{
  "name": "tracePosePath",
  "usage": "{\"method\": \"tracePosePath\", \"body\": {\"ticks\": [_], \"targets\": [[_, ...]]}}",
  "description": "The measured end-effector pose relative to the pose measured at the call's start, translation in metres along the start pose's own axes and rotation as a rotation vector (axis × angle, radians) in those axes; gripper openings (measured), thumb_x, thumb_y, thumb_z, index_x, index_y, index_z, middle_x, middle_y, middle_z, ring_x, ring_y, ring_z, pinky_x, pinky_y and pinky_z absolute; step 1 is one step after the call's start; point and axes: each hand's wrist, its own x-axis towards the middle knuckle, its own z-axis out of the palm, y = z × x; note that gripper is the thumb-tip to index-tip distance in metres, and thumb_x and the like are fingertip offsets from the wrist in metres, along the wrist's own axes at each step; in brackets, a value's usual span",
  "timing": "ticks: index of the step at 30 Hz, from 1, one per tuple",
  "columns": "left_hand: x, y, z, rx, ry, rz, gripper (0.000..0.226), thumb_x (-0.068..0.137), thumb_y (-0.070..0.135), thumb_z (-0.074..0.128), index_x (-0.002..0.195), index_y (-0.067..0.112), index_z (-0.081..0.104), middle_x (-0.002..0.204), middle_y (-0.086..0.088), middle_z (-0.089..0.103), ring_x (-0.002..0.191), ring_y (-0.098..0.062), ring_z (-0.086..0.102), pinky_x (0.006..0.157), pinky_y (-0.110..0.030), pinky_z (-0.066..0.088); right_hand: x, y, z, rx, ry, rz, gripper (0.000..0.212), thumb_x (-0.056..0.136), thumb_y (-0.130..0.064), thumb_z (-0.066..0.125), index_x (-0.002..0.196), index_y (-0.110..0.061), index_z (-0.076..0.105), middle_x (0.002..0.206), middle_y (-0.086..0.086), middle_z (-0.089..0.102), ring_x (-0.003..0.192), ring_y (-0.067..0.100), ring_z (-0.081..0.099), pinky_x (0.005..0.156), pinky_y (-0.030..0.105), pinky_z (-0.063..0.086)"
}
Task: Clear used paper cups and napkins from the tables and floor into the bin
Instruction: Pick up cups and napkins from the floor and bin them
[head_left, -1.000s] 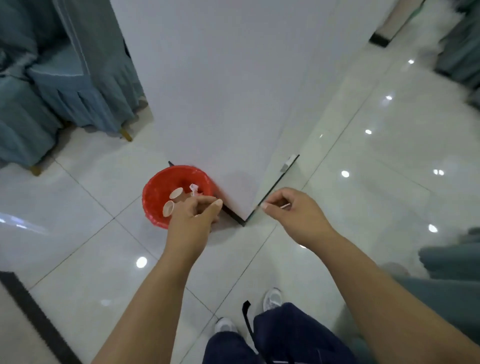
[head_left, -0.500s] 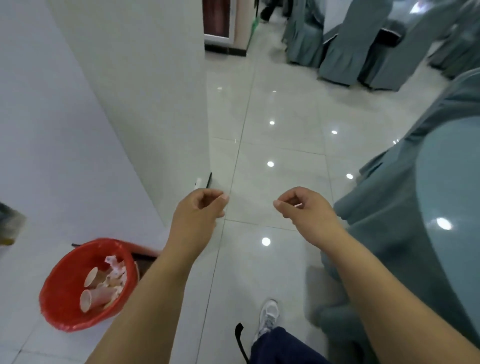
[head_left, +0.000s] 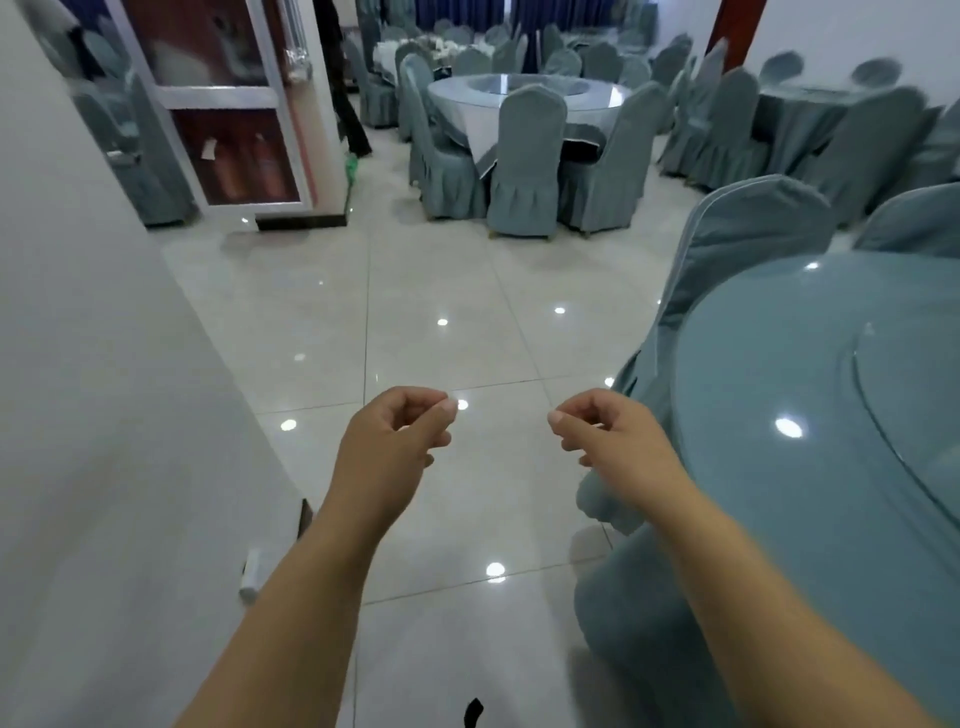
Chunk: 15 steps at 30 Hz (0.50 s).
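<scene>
Two empty hands, left hand (head_left: 390, 446) and right hand (head_left: 610, 441), each grip loosely curled on nothing; bin out of view, no cups visible on near table (head_left: 753, 395); advised: scan floor (head_left: 441, 280), check unclear white item (head_left: 251, 574) by wall (head_left: 78, 415).

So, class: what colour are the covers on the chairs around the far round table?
Grey-blue chair covers, clearest in the head view.

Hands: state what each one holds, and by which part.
Left hand is loosely curled, holding nothing. Right hand shows nothing either, though its curl could hide something small.
</scene>
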Motion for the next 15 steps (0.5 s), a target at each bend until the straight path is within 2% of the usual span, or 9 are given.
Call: {"method": "tracePosePath", "body": {"ticks": [5,12,15], "targets": [[0.067,0.02,0.047,-0.033,-0.11,0.009,0.009,0.087,0.028,0.064,0.091,0.021,0.067,0.092,0.0,0.072,0.083,-0.015,0.07,0.077,-0.033,0.054,0.057,-0.001,-0.035,0.105,0.123,0.036,0.012,0.086,-0.029,0.066,0.088,-0.018,0.066,0.09,0.005,0.07,0.082,0.017,0.067,0.073,0.032,0.054],[0.184,0.034,0.076,-0.059,-0.235,0.042,0.007,0.088,0.024,0.063,0.09,0.02,0.067,0.09,-0.001,0.072,0.084,-0.018,0.07,0.078,-0.035,0.054,0.147,-0.007,-0.045,0.179,0.264,0.076,0.015,0.087,-0.025,0.065,0.093,-0.011,0.066,0.088,0.005,0.07,0.079,0.015,0.065,0.066,0.024,0.051],[0.24,0.045,0.084,-0.065,-0.311,0.079,0.007,0.088,0.024,0.063,0.091,0.019,0.067,0.089,0.0,0.072,0.083,-0.018,0.069,0.078,-0.034,0.053,0.188,-0.018,-0.044,0.193,0.362,0.068,0.014,0.088,-0.024,0.064,0.092,-0.011,0.066,0.088,0.006,0.07,0.081,0.016,0.066,0.068,0.025,0.053]]}}
